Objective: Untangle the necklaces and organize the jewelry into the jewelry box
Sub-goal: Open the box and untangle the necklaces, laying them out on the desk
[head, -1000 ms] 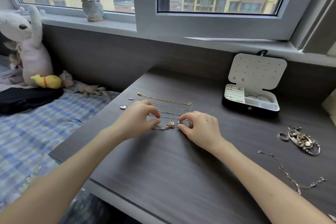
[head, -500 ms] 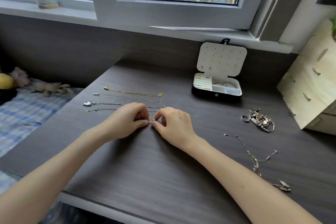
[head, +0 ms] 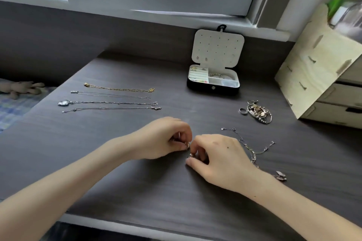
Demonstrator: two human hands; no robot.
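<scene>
My left hand [head: 162,137] and my right hand [head: 219,159] meet at the desk's middle and pinch a small chain with charms [head: 189,149], mostly hidden by the fingers. Several necklaces lie straightened in parallel at the left: a gold necklace [head: 119,89] farthest back, then silver chains [head: 111,95], one with a heart pendant [head: 64,102]. The open jewelry box [head: 213,88] stands at the back, its lid upright. A loose silver necklace [head: 252,149] lies right of my right hand. A tangled jewelry pile [head: 258,112] and a ring [head: 242,111] lie farther back.
The dark wood desk [head: 137,182] ends at a front edge near me. A light wooden drawer unit [head: 325,76] stands at the right. A window sill runs along the back wall. A bed with a checked sheet [head: 9,107] and a plush toy [head: 19,87] lies left.
My view swung right and down. Both hands moved away from the row of straightened necklaces toward the desk's middle, carrying the small chain with them.
</scene>
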